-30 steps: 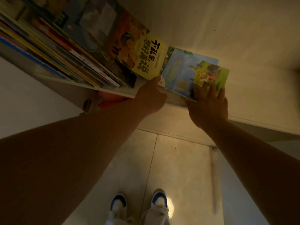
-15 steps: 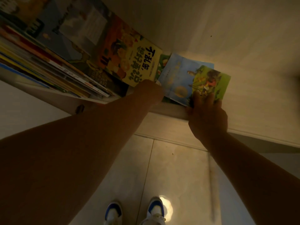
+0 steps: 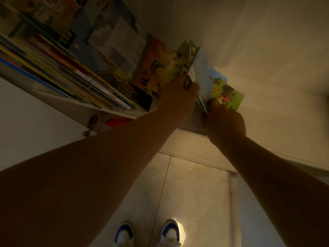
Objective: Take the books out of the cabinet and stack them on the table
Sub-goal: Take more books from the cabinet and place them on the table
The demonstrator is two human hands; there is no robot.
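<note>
A row of picture books (image 3: 74, 72) leans on the cabinet shelf (image 3: 74, 102), spines toward me. My left hand (image 3: 178, 98) grips the lower edge of the orange and yellow book (image 3: 160, 68) at the row's right end and holds it nearly upright. My right hand (image 3: 224, 120) grips the near edge of a blue book (image 3: 204, 73) with a green picture book (image 3: 229, 95) on it, both tilted up off the shelf. The table is not in view.
The cabinet's pale side wall (image 3: 267, 59) stands right of the books. A cabinet door (image 3: 26, 122) with a hinge (image 3: 90, 123) hangs open at left. Tiled floor (image 3: 192, 193) and my two white and blue shoes (image 3: 147, 234) lie below.
The yellow book has swung from leaning open to nearly upright under my left hand. The blue and green books have been lifted from flat to tilted, and my right hand has closed on their edge.
</note>
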